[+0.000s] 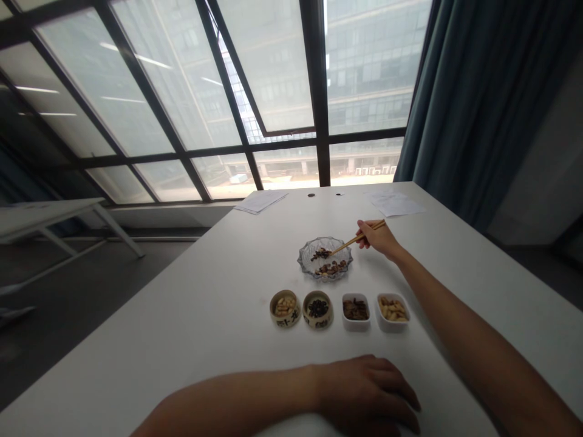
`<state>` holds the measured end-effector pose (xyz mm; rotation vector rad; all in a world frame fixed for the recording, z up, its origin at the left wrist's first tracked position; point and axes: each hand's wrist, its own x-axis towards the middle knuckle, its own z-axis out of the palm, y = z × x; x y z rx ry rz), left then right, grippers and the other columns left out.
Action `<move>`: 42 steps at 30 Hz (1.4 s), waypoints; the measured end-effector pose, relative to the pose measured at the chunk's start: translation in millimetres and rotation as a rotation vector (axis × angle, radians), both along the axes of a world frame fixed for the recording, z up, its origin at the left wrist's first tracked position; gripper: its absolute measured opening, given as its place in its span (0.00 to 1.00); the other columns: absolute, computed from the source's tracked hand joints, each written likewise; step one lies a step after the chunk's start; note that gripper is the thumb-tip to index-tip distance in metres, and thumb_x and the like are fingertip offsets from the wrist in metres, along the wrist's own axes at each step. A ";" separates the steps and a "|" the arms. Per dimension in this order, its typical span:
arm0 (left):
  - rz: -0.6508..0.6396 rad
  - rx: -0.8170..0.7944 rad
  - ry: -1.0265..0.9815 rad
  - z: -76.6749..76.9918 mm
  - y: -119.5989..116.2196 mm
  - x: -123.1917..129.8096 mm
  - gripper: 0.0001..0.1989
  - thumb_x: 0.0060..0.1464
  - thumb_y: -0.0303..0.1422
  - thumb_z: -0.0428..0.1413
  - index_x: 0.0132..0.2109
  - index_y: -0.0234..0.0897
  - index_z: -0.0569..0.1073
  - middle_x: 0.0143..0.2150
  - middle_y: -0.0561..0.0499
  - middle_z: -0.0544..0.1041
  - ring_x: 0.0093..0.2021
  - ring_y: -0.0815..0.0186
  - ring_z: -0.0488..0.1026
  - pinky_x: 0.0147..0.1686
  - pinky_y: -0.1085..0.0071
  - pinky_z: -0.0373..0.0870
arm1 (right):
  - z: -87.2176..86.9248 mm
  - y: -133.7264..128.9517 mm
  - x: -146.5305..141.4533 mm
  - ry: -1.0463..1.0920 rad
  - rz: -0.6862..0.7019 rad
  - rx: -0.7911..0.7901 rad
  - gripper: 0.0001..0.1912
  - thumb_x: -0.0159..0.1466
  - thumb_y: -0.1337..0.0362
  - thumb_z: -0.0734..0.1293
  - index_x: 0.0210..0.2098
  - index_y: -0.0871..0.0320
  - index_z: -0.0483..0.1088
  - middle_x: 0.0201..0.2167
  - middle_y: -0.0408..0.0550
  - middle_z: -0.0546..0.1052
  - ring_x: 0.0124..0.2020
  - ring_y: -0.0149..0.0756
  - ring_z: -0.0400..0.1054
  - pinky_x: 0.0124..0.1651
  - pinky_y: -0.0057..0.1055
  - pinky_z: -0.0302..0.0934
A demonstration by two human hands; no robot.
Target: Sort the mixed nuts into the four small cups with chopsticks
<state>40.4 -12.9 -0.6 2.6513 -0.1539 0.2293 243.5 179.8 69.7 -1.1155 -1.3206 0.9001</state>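
Observation:
My right hand (379,238) is closed around a pair of wooden chopsticks (353,242). Their tips reach down into a scalloped clear glass dish (302,262) and touch or nearly touch small dark brown pieces (322,254) inside. More reddish-brown pieces (331,267) lie at the dish's near side. Palm down near the table's front, my left hand (367,391) rests with its fingers stretched out and holds nothing. Beyond it stand two round patterned bowls, one with pale pieces (285,306), one with black pieces (317,308), and two white square tubs with brown sticks (356,309) and tan pieces (392,308).
Paper sheets lie at the white table's (218,285) far left (260,201) and far right (396,203). Two small dark round spots sit near the far edge. Windows stand behind, a blue curtain (449,103) hangs right, and another table (50,212) stands left.

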 end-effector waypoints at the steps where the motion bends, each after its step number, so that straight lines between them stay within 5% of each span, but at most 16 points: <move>1: -0.009 0.002 0.008 -0.5 0.2 -0.4 0.20 0.66 0.42 0.50 0.56 0.36 0.76 0.63 0.46 0.75 0.64 0.60 0.71 0.72 0.66 0.58 | -2.5 1.6 0.7 0.000 -0.006 0.016 0.27 0.64 0.45 0.72 0.22 0.62 0.73 0.15 0.51 0.76 0.11 0.29 0.67 0.13 0.21 0.58; 7: -0.015 0.008 0.007 -0.2 1.5 -2.8 0.21 0.67 0.42 0.50 0.57 0.35 0.76 0.63 0.47 0.75 0.65 0.59 0.69 0.71 0.66 0.58 | -22.1 10.8 12.5 0.075 0.018 0.041 0.32 0.58 0.37 0.73 0.22 0.62 0.74 0.16 0.53 0.77 0.12 0.28 0.64 0.13 0.22 0.54; 23: -0.008 0.020 0.018 0.2 1.1 -6.0 0.22 0.68 0.43 0.48 0.57 0.35 0.77 0.64 0.48 0.74 0.66 0.60 0.69 0.73 0.70 0.53 | -64.3 24.8 14.0 0.290 0.085 -0.047 0.31 0.53 0.36 0.76 0.23 0.61 0.75 0.18 0.53 0.78 0.13 0.28 0.63 0.14 0.23 0.53; 34: -0.017 0.013 0.004 0.9 0.5 -6.2 0.22 0.68 0.42 0.47 0.57 0.35 0.76 0.64 0.47 0.75 0.66 0.60 0.69 0.73 0.69 0.56 | -65.2 21.1 14.4 0.479 0.050 -0.175 0.22 0.65 0.50 0.74 0.24 0.62 0.74 0.18 0.53 0.78 0.15 0.28 0.66 0.17 0.20 0.59; 42: -0.010 0.020 0.039 0.3 0.9 -5.9 0.22 0.68 0.43 0.48 0.58 0.36 0.76 0.65 0.47 0.74 0.67 0.61 0.68 0.74 0.70 0.54 | -49.4 16.6 26.1 0.512 0.175 -0.129 0.22 0.63 0.50 0.75 0.23 0.61 0.76 0.18 0.53 0.77 0.16 0.27 0.64 0.18 0.21 0.58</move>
